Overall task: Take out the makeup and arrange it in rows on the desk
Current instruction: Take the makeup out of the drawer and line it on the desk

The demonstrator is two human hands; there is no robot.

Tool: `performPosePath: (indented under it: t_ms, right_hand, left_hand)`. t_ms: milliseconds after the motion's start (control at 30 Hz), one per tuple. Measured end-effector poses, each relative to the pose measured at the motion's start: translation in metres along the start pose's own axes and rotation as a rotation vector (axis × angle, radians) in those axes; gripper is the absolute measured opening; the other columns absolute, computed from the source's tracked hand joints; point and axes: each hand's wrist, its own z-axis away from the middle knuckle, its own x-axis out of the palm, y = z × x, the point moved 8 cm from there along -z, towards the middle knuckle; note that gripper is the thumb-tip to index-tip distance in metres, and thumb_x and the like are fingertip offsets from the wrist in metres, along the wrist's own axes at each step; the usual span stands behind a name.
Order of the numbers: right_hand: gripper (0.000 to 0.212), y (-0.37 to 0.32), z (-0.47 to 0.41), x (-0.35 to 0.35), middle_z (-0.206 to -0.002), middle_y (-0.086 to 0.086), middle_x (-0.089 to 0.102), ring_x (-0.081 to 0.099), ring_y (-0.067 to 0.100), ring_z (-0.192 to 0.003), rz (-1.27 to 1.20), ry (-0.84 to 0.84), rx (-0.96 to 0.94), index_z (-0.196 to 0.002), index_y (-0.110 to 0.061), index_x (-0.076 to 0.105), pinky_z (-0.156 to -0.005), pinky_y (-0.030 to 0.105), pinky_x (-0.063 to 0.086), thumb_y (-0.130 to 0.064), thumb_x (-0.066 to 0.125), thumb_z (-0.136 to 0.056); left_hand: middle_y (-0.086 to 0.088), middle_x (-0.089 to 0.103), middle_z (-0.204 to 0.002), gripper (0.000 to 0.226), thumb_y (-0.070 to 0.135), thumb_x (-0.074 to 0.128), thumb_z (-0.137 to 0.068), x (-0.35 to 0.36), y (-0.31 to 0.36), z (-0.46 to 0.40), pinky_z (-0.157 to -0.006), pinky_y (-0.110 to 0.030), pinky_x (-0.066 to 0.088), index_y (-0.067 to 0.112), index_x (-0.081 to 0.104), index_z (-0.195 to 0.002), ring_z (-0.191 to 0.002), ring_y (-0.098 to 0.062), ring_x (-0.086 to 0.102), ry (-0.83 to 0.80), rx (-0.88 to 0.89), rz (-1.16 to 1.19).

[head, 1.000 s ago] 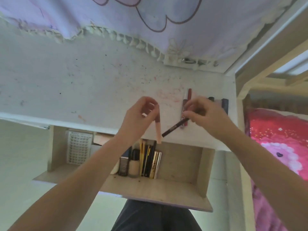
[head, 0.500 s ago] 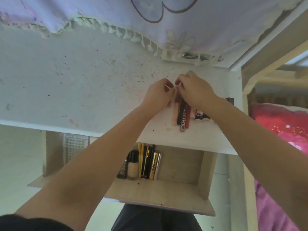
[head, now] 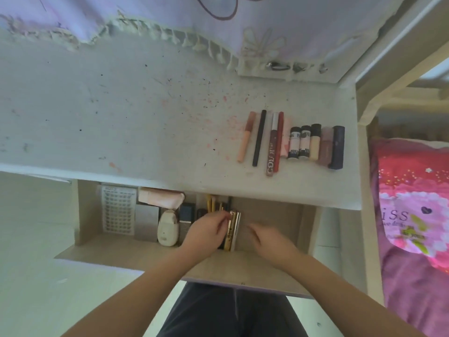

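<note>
My left hand [head: 209, 229] pinches the gold tube [head: 229, 229] in the drawer [head: 267, 215]; right hand [head: 269, 239] loose, holding nothing. Tube's prob light, hard & slippy, so grab mid.

— Desk [head: 121, 113]?
— Row of makeup [head: 291, 142] on its right end, pieces side by side.
— Below?
— Open drawer [head: 272, 215] under the front edge. Tubes [head: 233, 229] stand mid-drawer; left hand [head: 206, 231] on them, right hand [head: 269, 242] just beside, right.
</note>
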Motion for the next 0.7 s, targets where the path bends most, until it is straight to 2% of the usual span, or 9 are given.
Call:
performPosePath:
  t_ms: [67,133,233,333,400,500,633,700]
  right_hand:
    - [0.05,0.019,-0.017,0.014,-0.132,0.017,0.05,0.055,0.029,-0.112,-0.038,-0.025,0.101,-0.146,-0.015,0.029,-0.093,0.032,0.044,-0.013,0.039,-0.097]
    - [0.056,0.021,-0.03,0.02,-0.135,0.02,0.047,0.052,0.031,-0.115,-0.101,-0.013,0.129,-0.148,-0.013,0.021,-0.094,0.031,0.042,-0.009,0.04,-0.095]
    - [0.053,0.01,-0.046,0.021,-0.138,0.018,0.043,0.047,0.031,-0.121,-0.157,0.039,0.105,-0.143,-0.011,0.03,-0.101,0.031,0.039,-0.016,0.045,-0.093]
    - [0.044,0.01,-0.055,0.027,-0.138,0.014,0.042,0.044,0.028,-0.124,-0.197,0.057,0.178,-0.135,-0.011,0.039,-0.105,0.032,0.036,-0.024,0.044,-0.094]
    - [0.036,0.014,-0.056,0.028,-0.133,0.014,0.046,0.05,0.028,-0.118,-0.187,0.118,0.233,-0.13,-0.013,0.042,-0.095,0.032,0.041,-0.02,0.042,-0.095]
    - [0.04,0.016,-0.053,0.026,-0.126,0.014,0.052,0.058,0.031,-0.105,-0.175,0.203,0.27,-0.132,-0.014,0.04,-0.077,0.032,0.045,-0.012,0.046,-0.093]
    - [0.032,0.008,-0.052,0.022,-0.121,0.009,0.061,0.059,0.025,-0.106,-0.212,0.209,0.25,-0.128,-0.015,0.048,-0.077,0.023,0.04,-0.021,0.046,-0.097]
    - [0.024,-0.002,-0.047,0.012,-0.114,0.007,0.062,0.059,0.025,-0.101,-0.222,0.259,0.202,-0.119,-0.015,0.053,-0.072,0.02,0.037,-0.022,0.048,-0.096]
  left_hand:
    - [-0.003,0.059,-0.118,0.034,0.02,0.042,-0.097,0.019,-0.008,-0.011,-0.084,-0.033,0.05,0.021,0.051,-0.129,-0.099,-0.019,0.059,-0.065,0.009,-0.109]
    - [-0.007,0.049,-0.129,0.042,0.02,0.041,-0.096,0.033,-0.013,-0.022,-0.083,-0.04,0.051,0.022,0.04,-0.138,-0.105,-0.028,0.057,-0.134,-0.003,-0.225]
    - [-0.011,0.042,-0.134,0.051,0.018,0.04,-0.094,0.044,-0.016,-0.033,-0.078,-0.043,0.051,0.02,0.027,-0.143,-0.109,-0.033,0.054,-0.209,-0.044,-0.338]
    - [-0.014,0.041,-0.133,0.054,0.015,0.042,-0.092,0.05,-0.011,-0.036,-0.074,-0.041,0.048,0.016,0.024,-0.144,-0.113,-0.032,0.05,-0.254,0.004,-0.431]
    - [-0.014,0.038,-0.135,0.055,0.013,0.044,-0.092,0.051,-0.013,-0.035,-0.075,-0.042,0.049,0.016,0.025,-0.143,-0.114,-0.032,0.05,-0.267,-0.011,-0.423]
    - [-0.012,0.036,-0.138,0.053,0.008,0.046,-0.091,0.045,-0.014,-0.034,-0.069,-0.038,0.049,0.016,0.029,-0.14,-0.11,-0.031,0.051,-0.238,0.007,-0.373]
    - [-0.009,0.047,-0.13,0.039,0.012,0.043,-0.095,0.033,-0.011,-0.033,-0.082,-0.04,0.05,0.017,0.04,-0.133,-0.109,-0.027,0.052,-0.274,0.07,-0.178]
    - [-0.007,0.053,-0.122,0.03,0.016,0.046,-0.095,0.021,-0.006,-0.03,-0.086,-0.037,0.048,0.016,0.047,-0.125,-0.105,-0.025,0.055,-0.3,0.107,-0.075]
